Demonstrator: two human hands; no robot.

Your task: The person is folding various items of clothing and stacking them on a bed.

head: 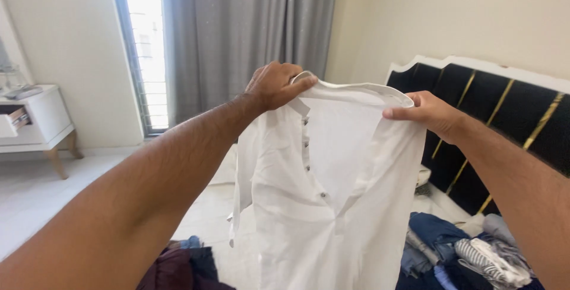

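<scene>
1. Head view, the hands: the left hand point(274, 85) was raised in front of the person, its fingers pinched together on the collar of a white shirt point(332, 195) at the left end of the neckline. The right hand point(428, 113) gripped the same collar at its right end, thumb on top and fingers closed under the fabric.

2. Head view, the garment: the white shirt hung in the air between the two hands, well above the bed, its open button placket facing the camera and a row of small buttons running down the middle. Its body fell straight down, with one sleeve dangling at the left.

3. Head view, surroundings: a pile of clothes point(469, 254) in blues and stripes lay on the bed at lower right, and darker garments point(184, 266) lay at lower left. A black padded headboard point(510, 117) with gold strips stood behind the right arm; a grey curtain point(249, 22) and a white bedside table point(35, 117) were further back.

4. Judgement: the shirt seemed to be at the holding-up stage, spread by the collar for a look or a shake. Any further handling would call for an even hold on both collar ends, so that the cloth hangs square.
</scene>
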